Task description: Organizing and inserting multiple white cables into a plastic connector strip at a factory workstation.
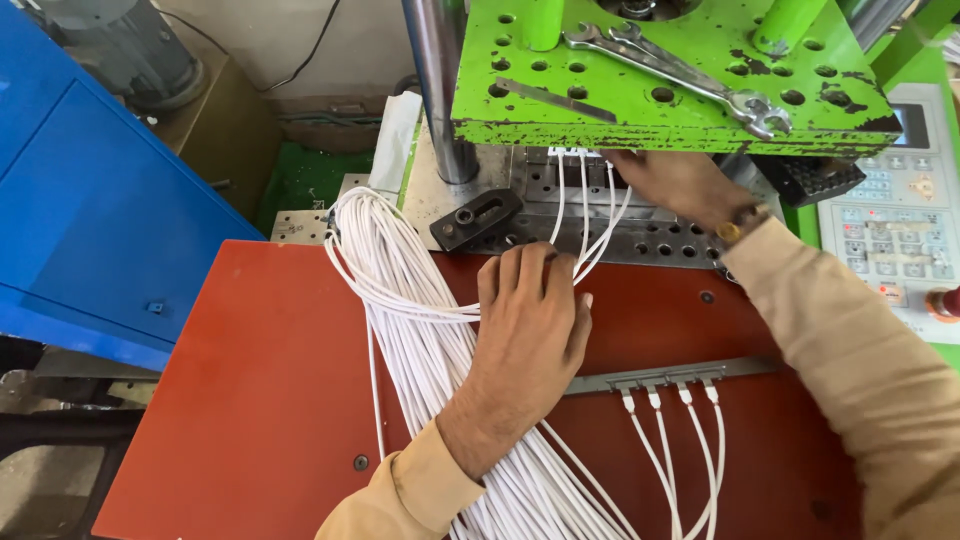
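Note:
My left hand (530, 330) lies palm down on a thick bundle of white cables (420, 330) on the red table (260, 400), its fingers closed over several cables that run up to the machine. My right hand (675, 180) reaches under the green press plate (680, 100), touching the cable ends (575, 152) seated in the metal mould (560, 200). What the right fingers grip is hidden. A grey metal strip (670, 375) on the table holds several more white cables (690, 450) with moulded connectors.
Two wrenches (680, 65) and a flat file (555, 100) lie on the green plate. A steel column (440, 90) stands at the left of the press. A control keypad panel (895, 220) is at the right, a blue cabinet (90, 200) at the left.

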